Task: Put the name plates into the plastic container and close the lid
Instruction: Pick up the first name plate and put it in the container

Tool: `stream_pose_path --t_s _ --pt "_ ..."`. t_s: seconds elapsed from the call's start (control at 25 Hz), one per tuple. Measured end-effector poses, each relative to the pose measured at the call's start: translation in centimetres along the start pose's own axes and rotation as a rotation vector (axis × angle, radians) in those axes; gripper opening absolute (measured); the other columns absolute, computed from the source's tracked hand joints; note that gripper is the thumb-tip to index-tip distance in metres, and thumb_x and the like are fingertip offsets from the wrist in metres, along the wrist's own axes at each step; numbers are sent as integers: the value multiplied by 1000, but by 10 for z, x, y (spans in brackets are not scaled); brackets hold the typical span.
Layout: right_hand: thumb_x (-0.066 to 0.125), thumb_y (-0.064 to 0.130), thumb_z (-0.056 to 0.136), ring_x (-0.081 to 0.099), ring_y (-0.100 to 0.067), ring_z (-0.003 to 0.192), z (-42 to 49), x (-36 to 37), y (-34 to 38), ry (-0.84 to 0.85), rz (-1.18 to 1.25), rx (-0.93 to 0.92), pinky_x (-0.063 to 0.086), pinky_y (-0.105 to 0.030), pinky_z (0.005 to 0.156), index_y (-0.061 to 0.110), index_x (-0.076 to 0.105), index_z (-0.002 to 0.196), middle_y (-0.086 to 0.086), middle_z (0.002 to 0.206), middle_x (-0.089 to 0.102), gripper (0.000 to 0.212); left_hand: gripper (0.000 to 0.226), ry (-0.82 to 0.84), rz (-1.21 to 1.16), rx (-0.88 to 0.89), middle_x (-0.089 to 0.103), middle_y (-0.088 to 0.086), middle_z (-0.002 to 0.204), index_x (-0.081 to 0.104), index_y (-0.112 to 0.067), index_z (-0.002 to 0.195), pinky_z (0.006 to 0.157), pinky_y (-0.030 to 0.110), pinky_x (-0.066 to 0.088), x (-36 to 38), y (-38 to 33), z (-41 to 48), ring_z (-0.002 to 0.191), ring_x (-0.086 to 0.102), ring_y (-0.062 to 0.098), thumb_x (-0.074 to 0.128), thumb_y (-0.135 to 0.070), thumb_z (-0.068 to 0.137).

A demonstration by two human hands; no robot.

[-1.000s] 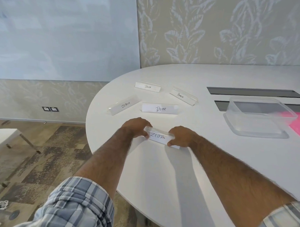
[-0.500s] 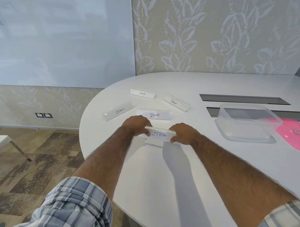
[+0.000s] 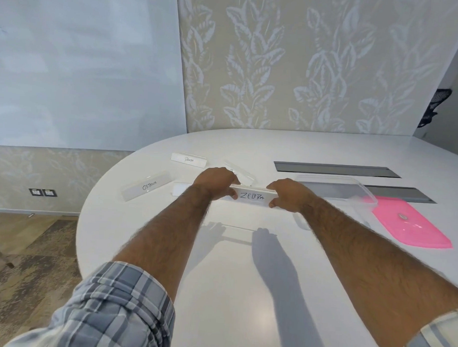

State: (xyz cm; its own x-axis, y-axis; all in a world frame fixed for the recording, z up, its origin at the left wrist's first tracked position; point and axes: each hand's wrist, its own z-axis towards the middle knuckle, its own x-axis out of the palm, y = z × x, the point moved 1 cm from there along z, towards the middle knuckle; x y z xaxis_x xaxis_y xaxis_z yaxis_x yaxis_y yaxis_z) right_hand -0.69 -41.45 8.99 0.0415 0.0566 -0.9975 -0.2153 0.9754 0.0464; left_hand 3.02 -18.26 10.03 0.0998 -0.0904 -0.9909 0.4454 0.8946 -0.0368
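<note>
**ZEBRA plate held off the table by both hands**

At the far left of the white table [image 3: 231, 290] lies the OSTRICH name plate [image 3: 147, 188], flat and angled, clear of the hands. Behind it and a little to the right sits the PANDA name plate [image 3: 189, 160], also untouched. Just right of OSTRICH, the white end of another name plate [image 3: 180, 189] pokes out from behind the left forearm; its writing is covered.

The left hand [image 3: 216, 182] pinches the left end of the ZEBRA name plate [image 3: 251, 196], fingers closed over the top edge and thumb beneath. Behind that hand, a clear name plate [image 3: 244, 174] is partly hidden, its lettering unreadable. The ZEBRA plate hangs level in the air between the hands, with its shadow cast on the table surface nearer the person. The right hand [image 3: 289, 195] clamps the plate's right end in the same way.

Directly beyond the right hand and forearm stands the clear plastic container [image 3: 352, 186], open, its near-left corner blocked from view by the arm. Two dark cable slots [image 3: 337, 169] run across the table behind it. At the far right the pink lid [image 3: 413, 226] lies flat on the table, touching or just beside the container's right edge.
</note>
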Motion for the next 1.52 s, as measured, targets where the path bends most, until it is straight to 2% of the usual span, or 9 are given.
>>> stream_pose_path --t_s 0.44,0.6,0.68,0.84,1.04,1.16,1.32,1.4,1.52 --pt "70 31 86 45 -22 134 -39 -56 -182 -28 -23 63 38 -35 108 18 49 141 -2 145 51 60 46 -73 -18 37 70 0 115 66 -36 128 74 29 38 -11 -174 87 103 64 25 72 -42 82" --pt "68 30 87 45 -23 135 -40 -55 -221 -17 -11 74 37 -34 108 17 48 142 -3 146 49 60 50 -81 -13 29 66 2 125 62 -32 133 85 33 45 -2 -207 109 113 62 28 71 -44 85" --pt "69 31 87 45 -22 134 -36 -51 -234 -11 -16 71 36 -34 108 17 49 141 -2 145 51 59 51 -67 -8 15 65 3 127 61 -30 133 89 35 46 2 -216 119 115 61 28 71 -44 85" --pt "74 32 81 49 -21 129 -23 -44 -257 -6 -9 88 41 -34 103 20 55 135 0 138 55 59 51 -39 -2 7 63 4 127 62 -28 132 84 33 43 11 -228 142 114 61 29 72 -41 85" --pt "79 30 74 56 -21 117 2 -30 -280 33 20 107 43 -30 86 20 59 128 0 127 61 59 50 13 -16 -17 60 6 133 61 -26 133 94 36 47 34 -233 171 119 59 31 73 -37 86" --pt "80 30 72 58 -23 112 21 -18 -290 72 23 112 41 -30 79 20 60 125 -1 122 62 57 47 52 9 -19 62 5 131 63 -23 131 94 38 49 50 -232 187 117 60 31 72 -34 87" --pt "79 28 76 55 -24 118 44 5 -298 127 -21 92 43 -33 89 19 57 129 -1 128 59 58 35 133 55 -13 66 4 125 67 -20 120 88 37 51 69 -228 207 113 62 31 72 -32 87" --pt "77 27 78 54 -25 120 54 15 -300 145 -51 76 45 -36 94 18 55 132 -2 131 57 58 30 162 78 -2 67 4 121 69 -19 116 81 34 49 75 -228 215 110 64 31 71 -29 88" --pt "76 25 80 55 -27 120 64 26 -302 183 -98 54 47 -39 96 16 54 134 -5 133 57 59 30 216 116 6 67 5 122 67 -18 120 78 34 46 82 -228 224 110 64 31 68 -25 92"
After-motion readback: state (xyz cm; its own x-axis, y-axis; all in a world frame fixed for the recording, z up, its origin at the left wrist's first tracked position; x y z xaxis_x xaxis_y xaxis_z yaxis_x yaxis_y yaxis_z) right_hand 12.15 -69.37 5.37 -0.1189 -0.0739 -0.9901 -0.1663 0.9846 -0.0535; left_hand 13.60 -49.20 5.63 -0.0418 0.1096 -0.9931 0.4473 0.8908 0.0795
